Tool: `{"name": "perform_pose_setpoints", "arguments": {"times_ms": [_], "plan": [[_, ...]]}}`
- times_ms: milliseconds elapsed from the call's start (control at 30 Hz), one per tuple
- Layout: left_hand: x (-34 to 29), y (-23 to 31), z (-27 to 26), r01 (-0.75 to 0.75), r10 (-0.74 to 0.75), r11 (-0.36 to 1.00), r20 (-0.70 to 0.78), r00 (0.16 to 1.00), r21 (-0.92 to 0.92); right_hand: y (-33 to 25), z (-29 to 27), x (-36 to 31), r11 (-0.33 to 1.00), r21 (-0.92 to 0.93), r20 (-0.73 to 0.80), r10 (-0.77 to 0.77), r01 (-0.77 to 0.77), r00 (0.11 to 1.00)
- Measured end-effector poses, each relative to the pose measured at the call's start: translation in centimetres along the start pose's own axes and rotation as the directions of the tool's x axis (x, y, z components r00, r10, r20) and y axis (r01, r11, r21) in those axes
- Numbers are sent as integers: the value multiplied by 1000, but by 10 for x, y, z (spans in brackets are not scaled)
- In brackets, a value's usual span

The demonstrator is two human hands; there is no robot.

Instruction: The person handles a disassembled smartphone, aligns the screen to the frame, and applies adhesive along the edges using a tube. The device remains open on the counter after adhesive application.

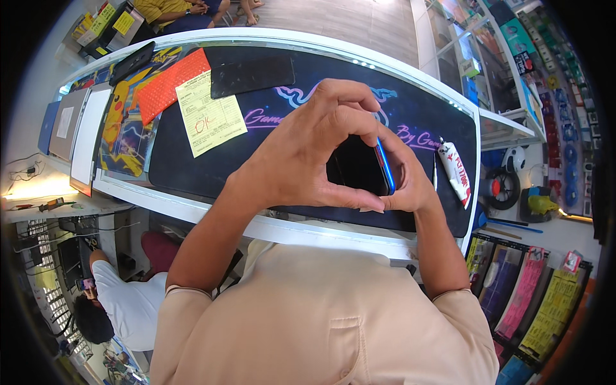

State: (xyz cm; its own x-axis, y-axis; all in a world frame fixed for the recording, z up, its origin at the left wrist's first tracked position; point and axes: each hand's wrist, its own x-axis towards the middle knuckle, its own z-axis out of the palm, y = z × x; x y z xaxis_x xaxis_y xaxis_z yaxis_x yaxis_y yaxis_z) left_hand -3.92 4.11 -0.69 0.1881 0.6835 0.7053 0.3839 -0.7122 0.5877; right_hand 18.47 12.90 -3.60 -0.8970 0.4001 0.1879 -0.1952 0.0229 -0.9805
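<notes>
A smartphone [351,163] with a dark screen and a shiny blue edge is held over the middle of the table. My left hand [301,151] curls round it from the left, its fingers arched over the top and its thumb along the near edge. From the right, my right hand [414,179] grips the blue side, its thumb meeting the left thumb at the near corner. Part of the phone is hidden behind my fingers. Below it lies a dark desk mat [192,183] with a coloured print.
A white and red glue tube [455,174] lies at the mat's right, beside a thin pointed tool [436,173]. To the left are a yellow slip [215,122], an orange bubble envelope [168,90] and a black flat panel [253,76]. A person in white [131,305] sits at lower left.
</notes>
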Motion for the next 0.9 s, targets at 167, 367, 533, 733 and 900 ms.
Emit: {"name": "perform_pose_setpoints", "arguments": {"times_ms": [167, 367, 533, 733, 900], "plan": [[5, -4, -1, -27, 27, 999, 18, 999, -20, 0, 0, -3, 999, -17, -10, 32, -32, 999], [7, -10, -4, -81, 80, 995, 37, 996, 50, -1, -2, -2, 1000, -23, 0, -18, 18, 1000], [12, -13, -7, -129, 125, 986, 44, 991, 109, -3, -2, -3, 999, -32, -30, -5, 4, 1000], [14, -8, 0, -90, 89, 992, 23, 996, 89, -3, -5, -6, 997, -72, -34, 0, -2, 999], [18, -9, 1, -118, 113, 988, 48, 992, 103, 2, -7, -6, 999, -29, -9, -31, 31, 999]]}}
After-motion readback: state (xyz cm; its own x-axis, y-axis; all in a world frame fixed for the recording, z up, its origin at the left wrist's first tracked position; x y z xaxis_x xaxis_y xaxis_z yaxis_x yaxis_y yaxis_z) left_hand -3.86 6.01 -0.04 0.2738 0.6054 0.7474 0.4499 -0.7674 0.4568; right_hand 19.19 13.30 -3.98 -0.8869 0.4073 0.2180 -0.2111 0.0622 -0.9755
